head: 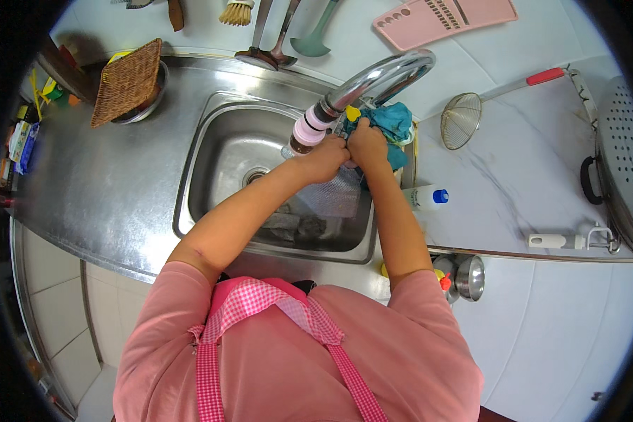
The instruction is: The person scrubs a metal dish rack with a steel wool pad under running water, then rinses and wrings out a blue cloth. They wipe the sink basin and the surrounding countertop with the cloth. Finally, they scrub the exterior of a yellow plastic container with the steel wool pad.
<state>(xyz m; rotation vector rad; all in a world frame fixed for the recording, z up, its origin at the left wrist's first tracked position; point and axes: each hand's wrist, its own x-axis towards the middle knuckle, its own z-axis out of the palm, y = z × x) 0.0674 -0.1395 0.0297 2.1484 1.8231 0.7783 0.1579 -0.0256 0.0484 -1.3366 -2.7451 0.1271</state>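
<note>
My left hand is closed at the top of a silvery mesh cloth, which hangs down into the stainless steel sink. Right against it, my right hand has its fingers curled beside bunched teal cloths at the sink's back right corner. What its fingertips grip is hidden. The chrome faucet arches over both hands, and its pink nozzle sits just above my left wrist. Behind my fingers shows a small yellow piece. Dark grey cloths lie in the basin's near part.
A white bottle with a blue cap lies right of the sink. A wicker tray leans on a metal bowl at the left. Ladles and a pink grater hang behind. A wire strainer hangs at the right.
</note>
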